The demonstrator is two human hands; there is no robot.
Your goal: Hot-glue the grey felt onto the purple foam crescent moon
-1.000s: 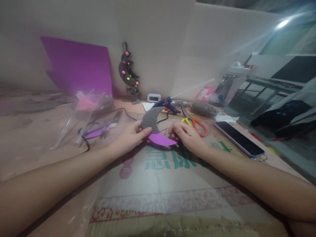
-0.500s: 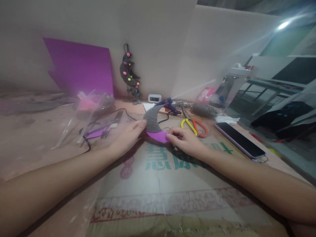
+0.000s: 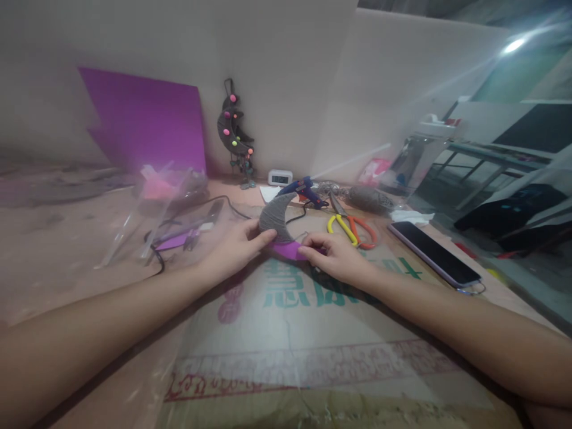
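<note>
Between my hands is a purple crescent moon cutout (image 3: 289, 251), its upper part wrapped closely in grey yarn (image 3: 274, 218) and its lower end bare purple. My left hand (image 3: 250, 241) grips the crescent's left side, thumb lying across the front of the wrapped part. At the bare end, my right hand (image 3: 328, 253) is closed with thumb and forefinger pinched at the purple edge; a thin strand shows near these fingers. Just beyond the crescent lies a blue glue gun (image 3: 306, 189). Scissors (image 3: 351, 229) with yellow and orange handles rest beyond my right hand.
A printed cardboard sheet (image 3: 313, 333) lies under my hands. To the right are a phone (image 3: 435, 253) and a grey yarn bundle (image 3: 369, 198). Glue sticks (image 3: 161, 217) lie left. Against the wall stand a purple sheet (image 3: 147, 128), a decorated moon hanging (image 3: 235, 128) and a small clock (image 3: 280, 177).
My left thumb has moved right and down onto the front of the wrapped crescent. The crescent has shifted slightly; my right hand stays pinched at its lower end.
</note>
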